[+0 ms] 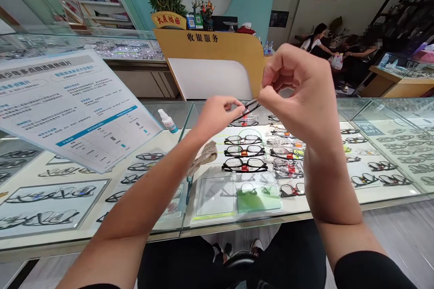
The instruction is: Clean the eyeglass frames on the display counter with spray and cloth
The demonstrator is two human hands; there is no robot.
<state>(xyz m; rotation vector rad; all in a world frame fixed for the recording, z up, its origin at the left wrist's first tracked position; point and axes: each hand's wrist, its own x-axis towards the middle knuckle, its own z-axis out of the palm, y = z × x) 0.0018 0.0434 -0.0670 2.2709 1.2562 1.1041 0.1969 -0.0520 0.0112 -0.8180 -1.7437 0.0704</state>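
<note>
Above the glass display case, I hold a pair of dark-framed eyeglasses (pixel 251 107) in the air between both hands. My left hand (pixel 221 112) pinches one side of the frame with thumb and fingers. Closer to the camera, my right hand (pixel 298 92) is curled, its thumb and fingertips closed at the other side of the glasses. Much of the frame is hidden behind my fingers. Under my left wrist a beige cloth (pixel 206 154) lies crumpled on the glass. A small white spray bottle (pixel 167 121) stands to the left of it.
A printed sheet (pixel 71 108) covers the left of the counter. Inside the glass case (pixel 210 223) lie rows of eyeglasses (pixel 244 165). A yellow cashier desk (pixel 210 49) stands beyond. Two people sit at the back right, one a person in a white top (pixel 310 44).
</note>
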